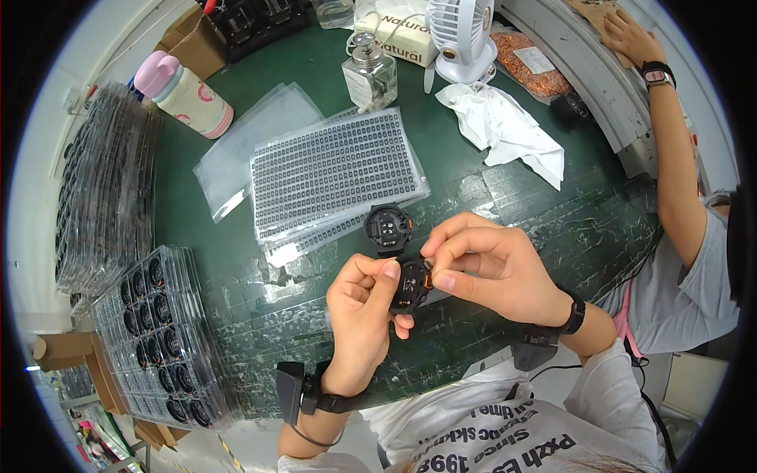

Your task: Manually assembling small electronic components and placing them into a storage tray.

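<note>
My left hand (361,303) grips a round black watch case (412,285) with an orange side button, thumb on its rim and fingers beneath. At the case's right edge, the thumb and fingers of my right hand (493,264) are pinched together; whether they hold some small part is too small to tell. Just beyond, a second black watch case (388,226) lies on the green table with its inner side up. Farther off rests a sheet of small black adhesive pieces (331,173) in neat rows, on top of clear plastic sheets (244,154).
Stacked clear trays (169,339) of round black parts line the left edge, near a pink-lidded bottle (193,98). A glass dispenser bottle (370,72), white fan (464,39), crumpled white cloth (505,130) and bag of orange bits (530,65) stand behind. Another person's arm (674,150) reaches along the right.
</note>
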`<state>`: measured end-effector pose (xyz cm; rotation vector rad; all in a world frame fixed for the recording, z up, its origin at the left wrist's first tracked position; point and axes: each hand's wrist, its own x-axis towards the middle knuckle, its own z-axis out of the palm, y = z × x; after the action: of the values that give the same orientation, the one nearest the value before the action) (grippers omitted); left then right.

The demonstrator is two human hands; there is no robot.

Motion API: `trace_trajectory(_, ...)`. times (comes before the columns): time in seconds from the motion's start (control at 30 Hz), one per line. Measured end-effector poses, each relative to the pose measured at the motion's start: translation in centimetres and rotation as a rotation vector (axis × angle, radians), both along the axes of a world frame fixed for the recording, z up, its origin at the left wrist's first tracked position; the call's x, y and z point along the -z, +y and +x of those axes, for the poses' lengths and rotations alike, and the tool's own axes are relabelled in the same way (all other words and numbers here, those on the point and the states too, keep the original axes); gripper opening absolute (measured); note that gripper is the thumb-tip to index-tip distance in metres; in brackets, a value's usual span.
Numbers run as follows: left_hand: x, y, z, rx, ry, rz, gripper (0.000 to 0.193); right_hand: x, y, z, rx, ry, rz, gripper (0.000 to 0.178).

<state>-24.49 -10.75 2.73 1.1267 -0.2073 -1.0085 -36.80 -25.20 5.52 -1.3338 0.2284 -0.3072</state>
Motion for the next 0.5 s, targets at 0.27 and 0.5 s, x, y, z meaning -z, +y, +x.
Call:
trace_trajectory(0.27,-0.05,0.15,-0.17,-0.012,-0.007,0.018,0.014,0.38,0.63,-0.01,0.033,-0.008,-0.002,0.010)
trace_trajectory(0.5,-0.06,0.13,-0.19,-0.025,0.003,0.009,0.015,0.77,1.01,0.16,0.081,-0.030,0.023,0.010)
